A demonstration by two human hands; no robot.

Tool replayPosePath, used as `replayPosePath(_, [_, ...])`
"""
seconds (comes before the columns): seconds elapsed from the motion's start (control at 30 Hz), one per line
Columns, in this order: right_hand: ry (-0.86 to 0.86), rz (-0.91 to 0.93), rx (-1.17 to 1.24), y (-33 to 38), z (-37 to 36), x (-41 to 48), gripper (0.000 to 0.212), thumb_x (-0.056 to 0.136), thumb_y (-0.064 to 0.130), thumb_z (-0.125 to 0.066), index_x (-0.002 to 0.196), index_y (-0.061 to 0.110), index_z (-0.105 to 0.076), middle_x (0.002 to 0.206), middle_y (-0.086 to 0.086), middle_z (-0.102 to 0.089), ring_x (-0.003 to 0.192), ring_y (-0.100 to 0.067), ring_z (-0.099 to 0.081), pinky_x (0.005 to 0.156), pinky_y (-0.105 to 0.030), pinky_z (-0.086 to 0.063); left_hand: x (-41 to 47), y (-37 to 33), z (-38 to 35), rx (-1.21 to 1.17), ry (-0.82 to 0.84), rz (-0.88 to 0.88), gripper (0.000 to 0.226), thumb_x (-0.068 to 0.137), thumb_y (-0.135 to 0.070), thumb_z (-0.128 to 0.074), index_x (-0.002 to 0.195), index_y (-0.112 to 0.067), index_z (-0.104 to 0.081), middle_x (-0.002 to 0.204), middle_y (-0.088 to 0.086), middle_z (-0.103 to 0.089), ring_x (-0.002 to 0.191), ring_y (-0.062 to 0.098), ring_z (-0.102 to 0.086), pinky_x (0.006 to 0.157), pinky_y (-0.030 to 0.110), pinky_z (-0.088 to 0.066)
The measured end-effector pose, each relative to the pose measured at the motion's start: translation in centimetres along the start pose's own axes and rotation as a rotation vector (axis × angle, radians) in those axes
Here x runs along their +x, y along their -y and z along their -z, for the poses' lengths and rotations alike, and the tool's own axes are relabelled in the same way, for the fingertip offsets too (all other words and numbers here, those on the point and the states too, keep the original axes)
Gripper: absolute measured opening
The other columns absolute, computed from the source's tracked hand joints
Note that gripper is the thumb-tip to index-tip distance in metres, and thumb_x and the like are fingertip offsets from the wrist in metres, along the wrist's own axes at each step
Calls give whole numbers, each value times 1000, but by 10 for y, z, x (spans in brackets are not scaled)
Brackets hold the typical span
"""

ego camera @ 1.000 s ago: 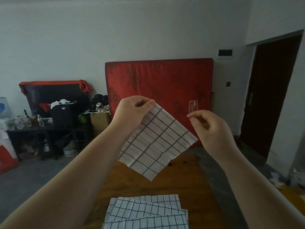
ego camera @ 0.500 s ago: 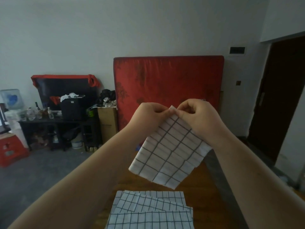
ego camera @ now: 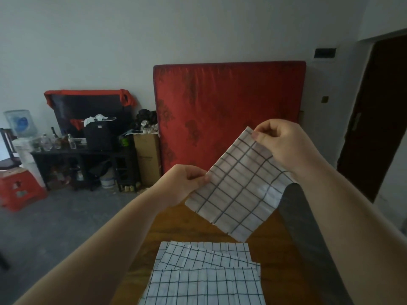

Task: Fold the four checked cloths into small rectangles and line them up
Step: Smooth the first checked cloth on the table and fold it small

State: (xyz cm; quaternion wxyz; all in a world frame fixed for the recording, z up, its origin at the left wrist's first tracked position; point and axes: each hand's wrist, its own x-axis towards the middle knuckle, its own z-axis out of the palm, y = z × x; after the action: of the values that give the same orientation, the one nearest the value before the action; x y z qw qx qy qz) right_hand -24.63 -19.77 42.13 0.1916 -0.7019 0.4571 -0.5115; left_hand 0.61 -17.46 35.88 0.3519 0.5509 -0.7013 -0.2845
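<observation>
One cloth (ego camera: 237,190) pinched by left hand (ego camera: 182,183), right hand (ego camera: 284,144); cropped pile (ego camera: 204,280), maybe three.

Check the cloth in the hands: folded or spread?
Spread: the held cloth hangs flat in the air, left hand pinching its left edge, right hand its top corner. Cannot tell whether it is doubled.

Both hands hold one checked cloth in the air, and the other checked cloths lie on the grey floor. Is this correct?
No. In the head view the other checked cloths lie on the wooden table, not on the floor. The left hand and right hand do hold one checked cloth in the air.
</observation>
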Motion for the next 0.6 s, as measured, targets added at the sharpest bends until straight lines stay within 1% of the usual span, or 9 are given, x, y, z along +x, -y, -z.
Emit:
replayPosePath(0.13, [-22,-20,38,-5,0,3,8,96,30,-70,89,27,-72,88,6,-71,85,-9,-66,72,-23,-47,-8,21,4,12,-28,36,10,95,-33,-69,98,-34,-78,93,-17,-77,88,3,-72,84,23,-57])
replayPosePath(0.17, [-32,-27,50,-6,1,3,8,96,30,-70,89,27,-71,89,5,-71,87,-9,-66,73,-23,-47,-9,25,4,-9,-30,45,10,95,-29,-69,98,-32,-78,92,-15,-78,87,5,-73,81,22,-58])
replayPosePath(0.23, [-46,-39,58,-7,3,4,8,97,30,-68,91,27,-71,91,4,-71,88,-10,-65,73,-24,-46,-14,31,5,-42,-35,71,10,95,-24,-69,99,-26,-78,88,-12,-78,82,6,-73,70,18,-57])
replayPosePath(0.27, [-50,-41,51,-7,3,4,8,98,29,-67,92,26,-71,92,4,-71,88,-9,-65,73,-25,-46,-16,34,6,-38,-36,82,10,95,-23,-69,100,-25,-77,86,-12,-78,79,5,-73,67,18,-56])
replayPosePath(0.3, [-55,-40,46,-7,4,4,8,98,29,-67,93,25,-71,92,5,-71,88,-9,-64,73,-25,-45,-17,38,7,-26,-35,86,10,95,-22,-69,99,-24,-77,86,-11,-78,79,5,-73,70,19,-57])
replayPosePath(0.37, [-62,-38,56,-7,4,4,8,99,28,-66,92,25,-71,91,5,-70,87,-8,-64,73,-25,-46,-19,46,9,10,-36,93,9,94,-21,-70,98,-25,-77,89,-10,-78,81,6,-73,82,27,-59])
replayPosePath(0.43, [-42,-36,61,-6,2,3,8,98,28,-67,91,26,-71,91,5,-71,88,-9,-65,74,-25,-46,-18,51,13,87,-38,86,13,94,-21,-71,101,-30,-77,93,-15,-77,88,1,-71,91,29,-58])
replayPosePath(0.53, [1,-30,50,-6,-6,1,7,97,29,-69,91,26,-72,90,6,-72,88,-8,-66,77,-24,-47,-13,42,21,160,11,37,42,94,-8,-68,119,-42,-67,112,-21,-71,109,-5,-63,102,30,-52])
replayPosePath(0.6, [14,-23,53,-5,-12,-1,7,96,28,-70,90,25,-72,89,5,-72,86,-8,-66,76,-22,-46,-9,28,26,154,28,-20,56,92,5,-59,121,-43,-62,120,-20,-67,116,-3,-61,105,32,-51])
